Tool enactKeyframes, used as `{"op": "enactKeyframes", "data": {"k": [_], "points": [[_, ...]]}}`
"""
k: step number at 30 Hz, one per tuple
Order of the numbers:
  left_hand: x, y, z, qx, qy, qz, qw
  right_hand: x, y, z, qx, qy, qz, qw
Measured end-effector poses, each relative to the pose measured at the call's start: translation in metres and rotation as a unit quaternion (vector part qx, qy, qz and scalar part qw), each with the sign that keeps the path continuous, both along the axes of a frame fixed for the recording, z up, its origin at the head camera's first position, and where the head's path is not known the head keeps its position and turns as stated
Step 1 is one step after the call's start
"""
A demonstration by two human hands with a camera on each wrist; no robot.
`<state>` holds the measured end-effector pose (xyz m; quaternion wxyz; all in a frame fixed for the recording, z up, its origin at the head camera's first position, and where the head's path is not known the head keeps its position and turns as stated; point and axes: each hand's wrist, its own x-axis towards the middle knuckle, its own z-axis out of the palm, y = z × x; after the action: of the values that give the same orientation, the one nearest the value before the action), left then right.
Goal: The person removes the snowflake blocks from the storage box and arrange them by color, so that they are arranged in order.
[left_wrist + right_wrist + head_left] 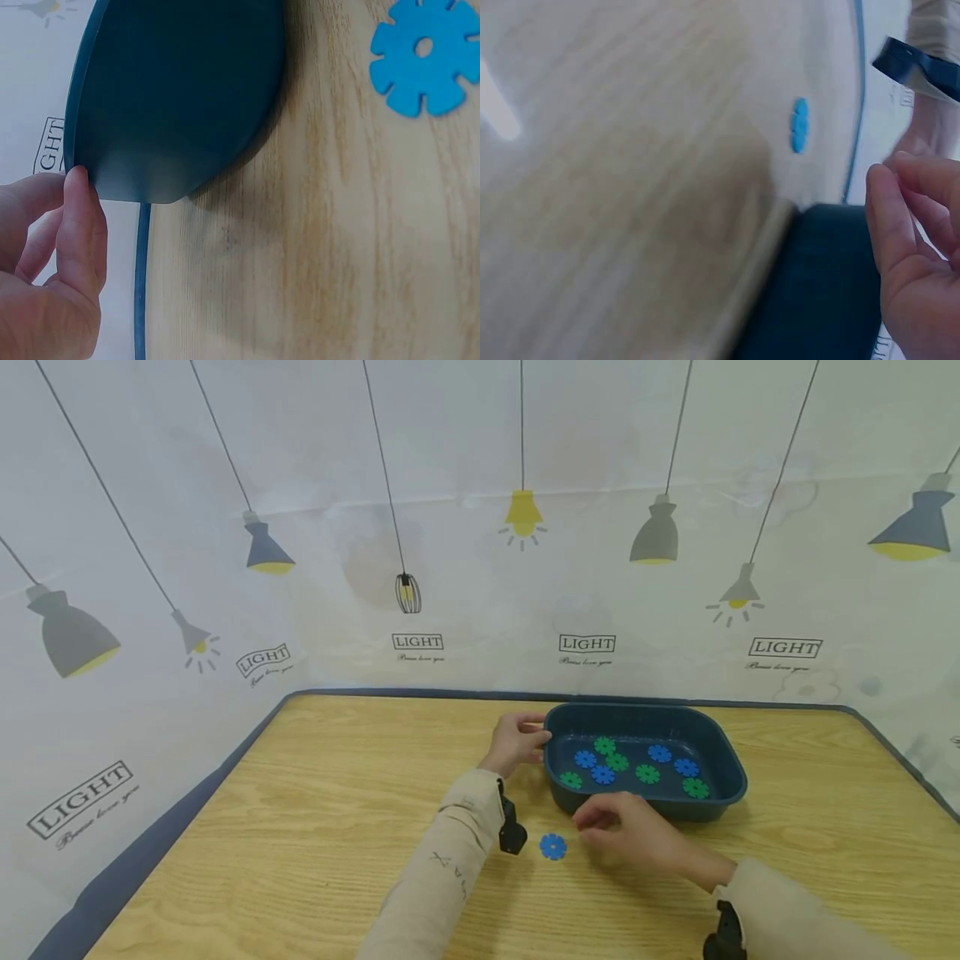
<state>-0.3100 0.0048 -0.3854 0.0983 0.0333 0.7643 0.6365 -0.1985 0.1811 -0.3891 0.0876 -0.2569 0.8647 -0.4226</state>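
Observation:
A dark blue plastic basin (678, 808) stands on the wooden table, with several blue and green notched discs (647, 774) lying flat inside. My left hand (517, 743) holds the basin's left rim, its thumb and fingers pinching the edge in the left wrist view. On the table in front of the basin lies one blue notched disc (553, 847). Beside that disc, just in front of the basin's near wall, my right hand (637, 835) hovers with loosely bent fingers (889, 217). Nothing shows between its thumb and fingers.
The wooden table (337, 793) has a dark blue border along its back and sides. Behind it hangs a pale backdrop (465, 552) printed with lamps. A black wrist strap (512, 827) sits on the left sleeve, and another (724, 931) on the right.

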Motion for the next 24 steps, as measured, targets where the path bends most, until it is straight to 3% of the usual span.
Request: {"op": "enactKeyframes", "data": {"k": [14,24], "points": [[-0.003,0.001,0.0,0.001,-0.014,0.007,0.9999,-0.023,0.012,0.033,-0.024,0.026,0.006,0.9994],[-0.003,0.001,-0.002,0.006,-0.011,0.005,0.9999,-0.058,0.022,0.026,0.03,0.076,-0.036,0.996]]}}
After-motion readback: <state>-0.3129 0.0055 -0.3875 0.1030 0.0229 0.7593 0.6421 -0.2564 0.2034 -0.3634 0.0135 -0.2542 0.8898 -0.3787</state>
